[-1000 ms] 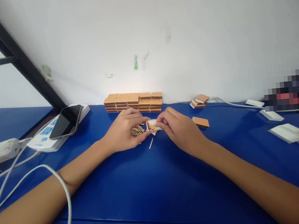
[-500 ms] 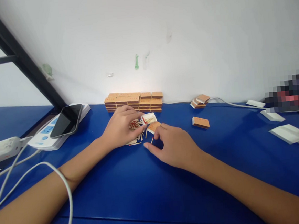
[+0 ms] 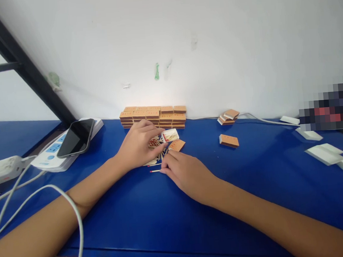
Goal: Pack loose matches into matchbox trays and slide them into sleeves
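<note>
My left hand [image 3: 139,147] rests on the blue table [image 3: 154,213], its fingers curled loosely over a heap of loose matches [image 3: 156,150]. A white matchbox tray [image 3: 170,135] with matches in it lies just right of its fingertips, and an orange matchbox sleeve [image 3: 176,145] lies beside that. My right hand [image 3: 184,173] lies palm down in front of the heap. Its fingertips pinch at a single red-tipped match [image 3: 155,171] lying on the table.
A stack of orange matchboxes [image 3: 153,117] lines the wall. More matchboxes [image 3: 228,116] and one single box [image 3: 229,140] lie to the right, with white trays [image 3: 327,151] further right. A phone [image 3: 76,137] rests on a power strip [image 3: 53,155] at left, with white cables [image 3: 46,194].
My right hand let go of the tray, which now lies by the heap, and moved down and left to a single match. My left hand stayed over the heap.
</note>
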### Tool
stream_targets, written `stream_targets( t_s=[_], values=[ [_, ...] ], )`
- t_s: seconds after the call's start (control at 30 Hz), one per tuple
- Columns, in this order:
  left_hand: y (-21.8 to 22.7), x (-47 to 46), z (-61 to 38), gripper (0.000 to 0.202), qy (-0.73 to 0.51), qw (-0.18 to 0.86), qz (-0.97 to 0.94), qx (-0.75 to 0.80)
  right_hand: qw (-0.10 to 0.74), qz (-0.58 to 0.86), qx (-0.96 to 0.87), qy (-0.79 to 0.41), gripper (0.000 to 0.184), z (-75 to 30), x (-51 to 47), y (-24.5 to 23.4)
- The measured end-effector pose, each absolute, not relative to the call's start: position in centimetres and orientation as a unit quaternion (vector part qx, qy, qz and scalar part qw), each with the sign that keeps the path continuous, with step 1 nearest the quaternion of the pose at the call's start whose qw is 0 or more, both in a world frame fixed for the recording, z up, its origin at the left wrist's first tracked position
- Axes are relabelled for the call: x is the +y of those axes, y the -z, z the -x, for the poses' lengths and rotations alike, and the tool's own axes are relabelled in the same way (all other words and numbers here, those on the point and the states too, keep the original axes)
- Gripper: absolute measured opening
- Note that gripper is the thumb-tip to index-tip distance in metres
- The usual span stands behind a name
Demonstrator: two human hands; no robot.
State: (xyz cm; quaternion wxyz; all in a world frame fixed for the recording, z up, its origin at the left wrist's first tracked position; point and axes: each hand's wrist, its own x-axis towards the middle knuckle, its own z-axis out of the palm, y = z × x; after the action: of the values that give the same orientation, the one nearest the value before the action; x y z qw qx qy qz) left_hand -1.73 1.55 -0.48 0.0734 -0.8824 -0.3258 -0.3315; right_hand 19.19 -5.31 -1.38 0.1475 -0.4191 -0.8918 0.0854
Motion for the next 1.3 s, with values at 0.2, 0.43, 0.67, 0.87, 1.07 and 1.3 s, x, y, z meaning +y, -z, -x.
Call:
stream_targets(
  t_s=[0.2, 0.43, 0.67, 0.87, 1.07, 1.3],
  values=[
    [0.6, 1.5, 1.8, 0.035, 0.341, 0.085, 0.882, -0.315, 0.196, 0.420, -0.879, -0.115, 0.005, -18.9, -4.6, 1.5],
    [0.4, 1.6, 1.8, 0.034, 0.335, 0.096, 0.881, -0.321, 0.181, 0.425, -0.874, -0.155, 0.010, -18.9, -4.5, 1.2],
    [0.5, 1.7, 2.0, 0.035, 0.320, 0.082, 0.887, -0.322, 0.243, 0.405, -0.877, -0.084, 0.014, -22.0, -3.1, 1.0],
    [0.5, 1.3, 1.7, 0.036, 0.307, 0.060, 0.902, -0.299, 0.330, 0.424, -0.843, -0.027, 0.012, -24.1, -0.9, 0.5],
    [0.0, 0.5, 1.0, 0.033, 0.325, 0.027, 0.907, -0.267, 0.327, 0.432, -0.840, -0.012, 0.014, -24.3, -0.6, 0.4],
    [0.0, 0.6, 1.1, 0.034, 0.329, 0.005, 0.903, -0.275, 0.319, 0.381, -0.867, -0.037, 0.012, -24.5, -0.8, 0.3]
  ],
)
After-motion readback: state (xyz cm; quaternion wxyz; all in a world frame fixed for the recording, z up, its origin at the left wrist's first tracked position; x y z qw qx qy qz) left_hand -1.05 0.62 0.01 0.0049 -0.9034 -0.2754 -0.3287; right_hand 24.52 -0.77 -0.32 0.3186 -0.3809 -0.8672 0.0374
